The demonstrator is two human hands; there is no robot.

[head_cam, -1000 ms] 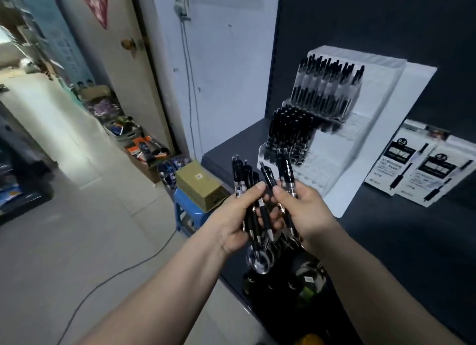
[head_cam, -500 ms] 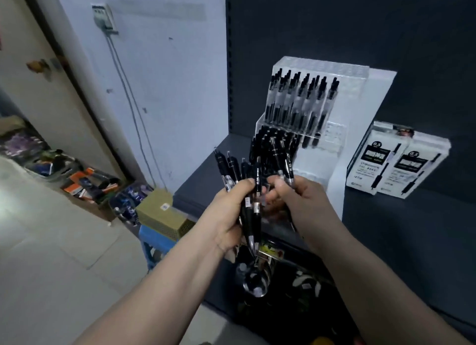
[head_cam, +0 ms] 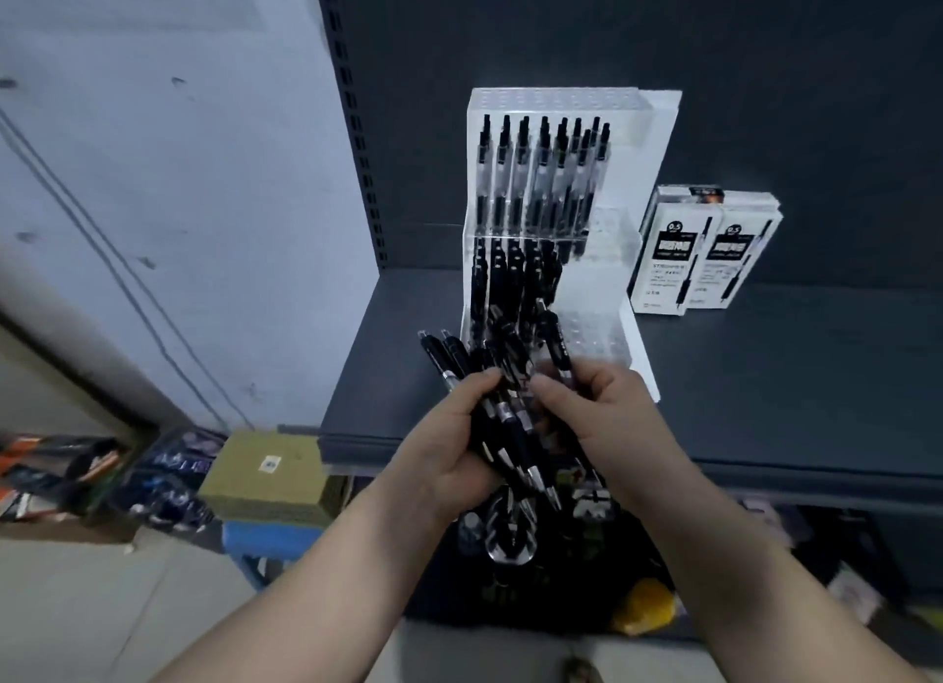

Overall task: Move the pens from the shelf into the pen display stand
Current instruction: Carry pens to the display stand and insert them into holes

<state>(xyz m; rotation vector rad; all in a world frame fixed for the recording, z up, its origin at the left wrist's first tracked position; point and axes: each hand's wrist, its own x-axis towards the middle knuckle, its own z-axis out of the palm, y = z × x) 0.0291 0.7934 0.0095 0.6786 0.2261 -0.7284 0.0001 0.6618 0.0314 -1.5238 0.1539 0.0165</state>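
Note:
A bundle of black pens [head_cam: 502,417] is gripped in my left hand [head_cam: 449,448], tips pointing down over the shelf's front edge. My right hand [head_cam: 597,412] pinches pens at the bundle's right side. Just behind both hands stands the clear tiered pen display stand [head_cam: 602,274] on the dark shelf [head_cam: 791,376]. Its top tier holds a row of several pens with clear barrels [head_cam: 541,177], and the middle tier holds several black pens [head_cam: 515,279] on the left. The right part of the lower tiers shows bare holes.
Two white pen boxes [head_cam: 704,254] stand to the right of the stand against the shelf's back panel. Below left, an olive box [head_cam: 270,473] sits on a blue stool [head_cam: 265,544]. Packaged goods lie on the floor at left. Dark items fill the lower shelf under my hands.
The view has swung right and closer, so the stand now faces me straight on. Both hands keep hold of the pen bundle, now directly in front of the stand's lower tier.

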